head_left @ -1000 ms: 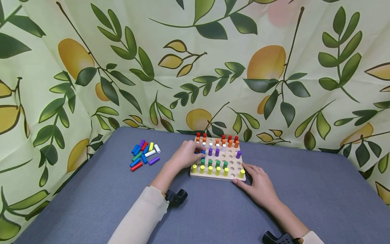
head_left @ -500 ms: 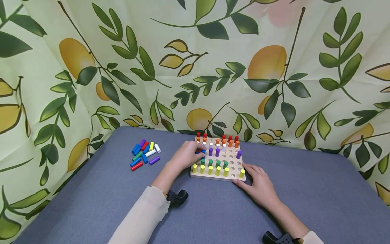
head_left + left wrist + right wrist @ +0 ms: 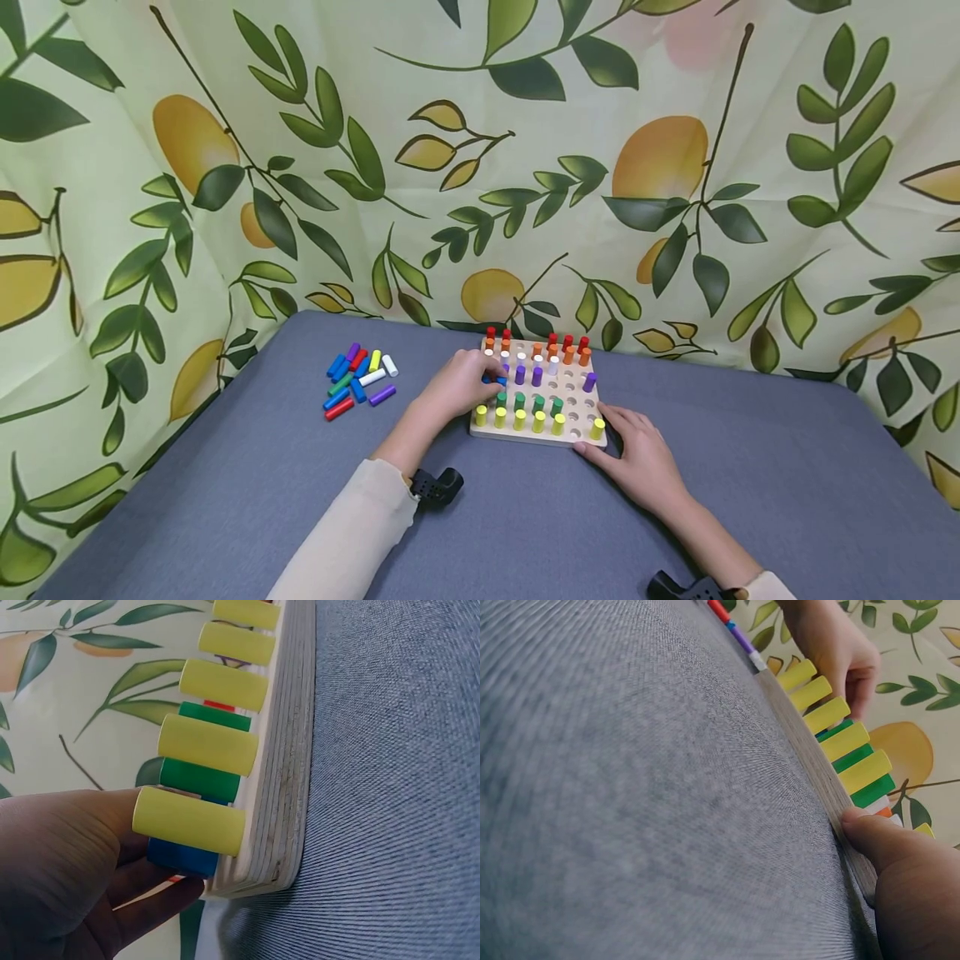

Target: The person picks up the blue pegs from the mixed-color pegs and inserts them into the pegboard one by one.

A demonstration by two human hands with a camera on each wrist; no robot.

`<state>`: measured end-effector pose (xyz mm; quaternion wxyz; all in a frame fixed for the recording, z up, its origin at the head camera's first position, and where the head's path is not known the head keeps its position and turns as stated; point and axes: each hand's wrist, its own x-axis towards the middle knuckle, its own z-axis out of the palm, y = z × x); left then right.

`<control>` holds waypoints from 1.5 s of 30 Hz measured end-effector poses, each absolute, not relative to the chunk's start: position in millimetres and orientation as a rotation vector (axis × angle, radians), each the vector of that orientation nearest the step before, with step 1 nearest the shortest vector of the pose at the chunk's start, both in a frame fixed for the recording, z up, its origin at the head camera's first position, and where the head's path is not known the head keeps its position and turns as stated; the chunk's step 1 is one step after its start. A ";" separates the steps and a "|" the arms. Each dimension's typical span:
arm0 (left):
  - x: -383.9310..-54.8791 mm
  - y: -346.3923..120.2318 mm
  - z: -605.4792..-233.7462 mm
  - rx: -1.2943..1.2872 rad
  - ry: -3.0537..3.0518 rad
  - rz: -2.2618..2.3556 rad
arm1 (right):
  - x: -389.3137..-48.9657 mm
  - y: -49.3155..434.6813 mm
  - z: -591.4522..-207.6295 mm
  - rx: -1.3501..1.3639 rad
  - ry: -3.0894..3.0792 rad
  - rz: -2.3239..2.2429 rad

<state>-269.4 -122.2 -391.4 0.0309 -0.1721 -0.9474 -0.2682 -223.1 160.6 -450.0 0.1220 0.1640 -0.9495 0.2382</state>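
Head view: I see a grey-blue table [image 3: 540,521] bearing a wooden pegboard [image 3: 536,439]. The right hand [image 3: 643,457] is spread about the board's near right corner, thumb at the front edge. The left hand [image 3: 459,385] is narrowed at the board's left end. Loose pegs [image 3: 358,390] lie grouped on the table, well left of the board.

Left wrist view: The left fingers pinch a blue peg [image 3: 182,857], behind the end yellow peg [image 3: 187,821].

Right wrist view: The right thumb [image 3: 881,834] rests against the board's front side.
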 end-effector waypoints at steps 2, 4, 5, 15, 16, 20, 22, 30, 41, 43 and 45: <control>-269.7 -123.6 -391.5 -0.531 -2.917 -0.832 | -222.8 160.4 -450.0 0.482 -2.775 0.693; -269.6 -124.8 -391.2 -0.531 -2.921 -0.838 | -222.6 160.3 -449.9 0.484 -2.780 0.690; -269.5 -125.3 -391.0 -0.530 -2.925 -0.842 | -222.5 160.2 -449.8 0.484 -2.782 0.689; -267.7 -128.1 -384.3 -0.499 -2.976 -0.886 | -221.5 160.1 -448.7 0.479 -2.780 0.693; -267.2 -128.0 -383.5 -0.494 -2.978 -0.895 | -221.3 160.2 -448.8 0.478 -2.780 0.694; -265.2 -128.4 -380.8 -0.492 -2.985 -0.905 | -221.0 160.2 -449.1 0.480 -2.778 0.703; -264.7 -129.0 -379.4 -0.495 -2.987 -0.895 | -220.8 160.2 -449.3 0.482 -2.774 0.707; -264.2 -137.4 -370.3 -0.498 -2.955 -0.863 | -221.1 160.4 -448.9 0.481 -2.768 0.709; -258.2 -156.7 -351.9 -0.338 -2.927 -0.860 | -221.0 160.4 -449.2 0.479 -2.773 0.704; -257.5 -160.8 -349.1 -0.313 -2.920 -0.861 | -221.1 160.6 -449.5 0.482 -2.772 0.702; -257.4 -165.2 -346.9 -0.288 -2.912 -0.858 | -221.4 160.8 -449.7 0.485 -2.770 0.704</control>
